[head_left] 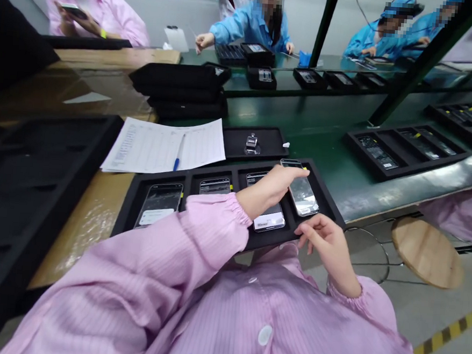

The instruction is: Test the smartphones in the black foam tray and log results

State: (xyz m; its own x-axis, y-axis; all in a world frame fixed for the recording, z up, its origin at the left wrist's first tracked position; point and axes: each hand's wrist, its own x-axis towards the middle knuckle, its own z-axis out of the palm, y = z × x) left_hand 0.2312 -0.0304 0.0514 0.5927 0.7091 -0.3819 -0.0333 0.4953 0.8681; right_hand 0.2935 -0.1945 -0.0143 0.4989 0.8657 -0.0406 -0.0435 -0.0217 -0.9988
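A black foam tray [331, 205] lies in front of me, its compartments holding several smartphones. My left hand [270, 187] reaches across and grips a smartphone [302, 195] at the tray's right end, thumb over its screen; the other fingers are mostly hidden. Just below that phone's lower end, my right hand [326, 240] hovers by the tray's near edge, fingers loosely curled and apart, with nothing visible in them. Left of my left hand, another phone [270, 220] shows a white panel on its screen, partly covered by my wrist.
Behind the tray are a printed sheet [141, 146] with a blue pen [178, 154] and a shallow black tray [271, 139] with a small clear part. Stacked black trays [178, 81] stand farther back. A wooden stool [427, 252] is at right. Co-workers sit across the bench.
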